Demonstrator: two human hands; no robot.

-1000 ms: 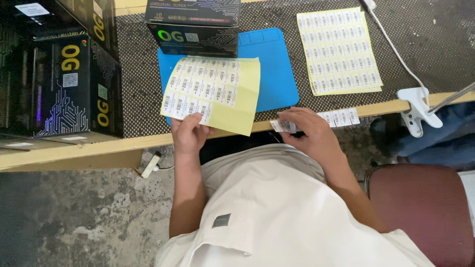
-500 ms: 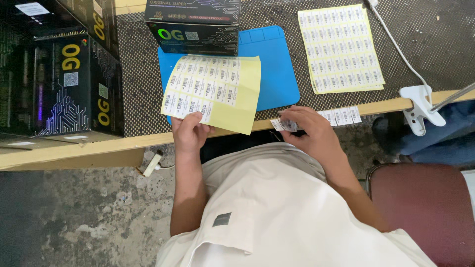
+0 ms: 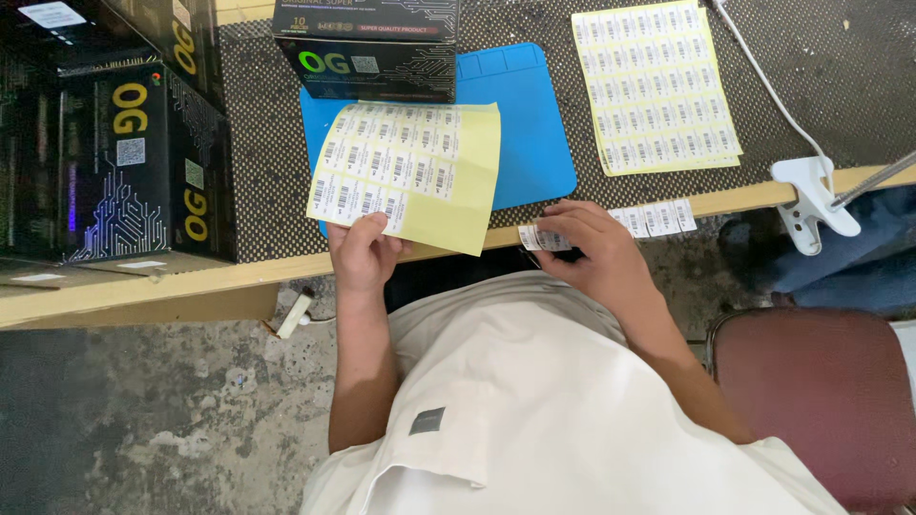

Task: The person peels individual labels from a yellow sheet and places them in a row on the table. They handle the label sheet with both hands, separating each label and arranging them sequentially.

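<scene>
My left hand (image 3: 363, 253) pinches the lower edge of a yellow backing sheet (image 3: 448, 205) that carries rows of white barcode stickers (image 3: 382, 172); its right part is bare yellow. The sheet hangs over a blue mat (image 3: 530, 124) at the table's front edge. To the right, my right hand (image 3: 592, 253) holds a small white barcode sticker (image 3: 544, 238) between thumb and fingers, beside the table edge. A short strip of the same stickers (image 3: 654, 217) is stuck along that edge, just right of the hand.
A second full sticker sheet (image 3: 654, 86) lies at the back right. A black box (image 3: 372, 48) stands on the mat; more black boxes (image 3: 124, 162) stack at the left. A white clamp (image 3: 811, 195) with a cable grips the edge. A maroon seat (image 3: 821, 401) is at the right.
Both hands hold nearly the same places. The right hand's fingers have shifted slightly on the small sticker.
</scene>
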